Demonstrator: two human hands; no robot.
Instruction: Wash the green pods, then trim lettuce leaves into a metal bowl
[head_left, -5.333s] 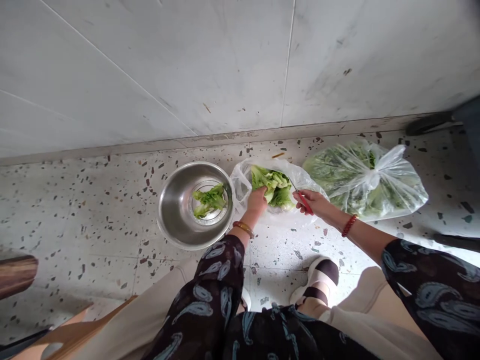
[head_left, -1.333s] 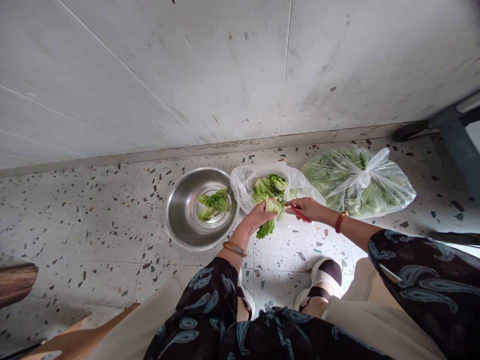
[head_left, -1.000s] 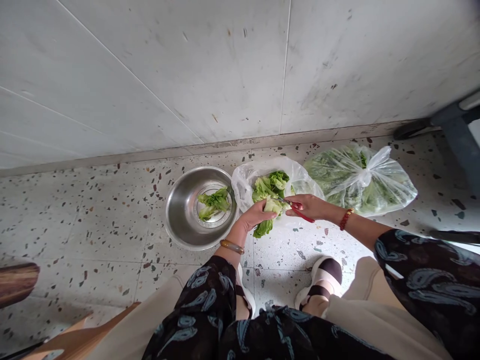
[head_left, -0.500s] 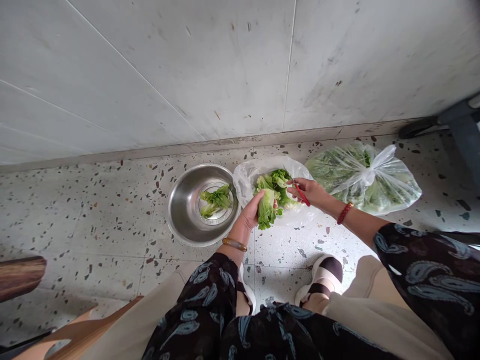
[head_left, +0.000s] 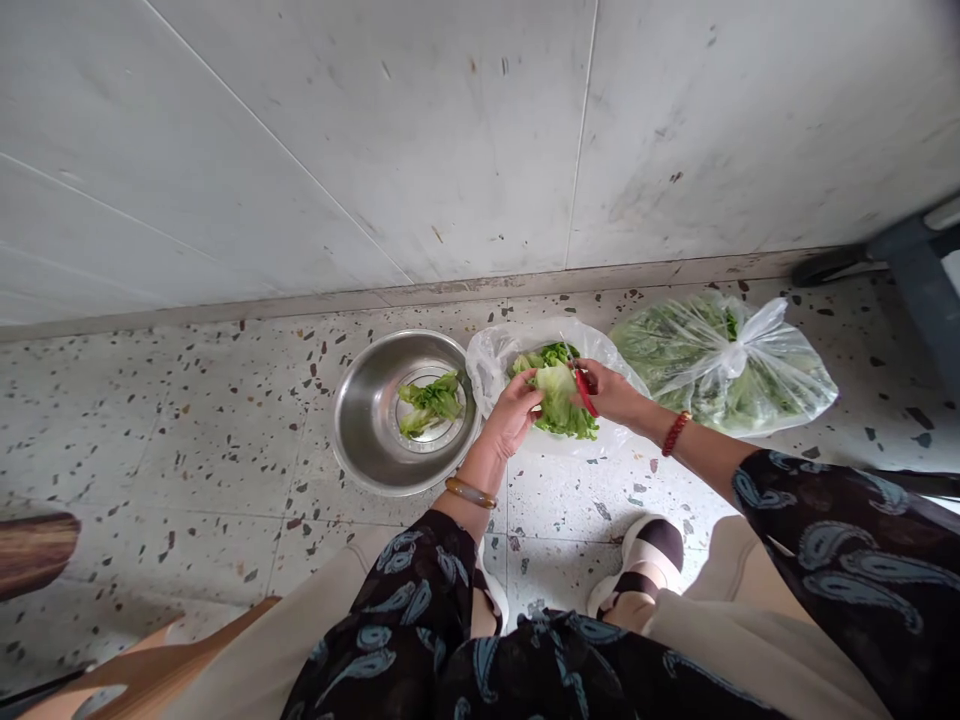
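Observation:
Above an opened clear plastic bag, my left hand grips the left edge of a pale green piece of lettuce. My right hand is closed on red-handled scissors, their blades pointing up and away from me. Its fingers meet the right side of the same lettuce, though whether they pinch it I cannot tell. More lettuce lies in the bag beneath, partly hidden. To the left, a steel basin holds a few lettuce leaves.
A knotted clear bag full of leafy greens lies on the speckled floor at right. Behind everything runs a grey wall. A dark wheeled frame stands at far right, wooden furniture at lower left. My shoes are close below.
The lettuce in my left hand has turned and spread out, moving slightly right. My right hand, with the scissors, has come in against it.

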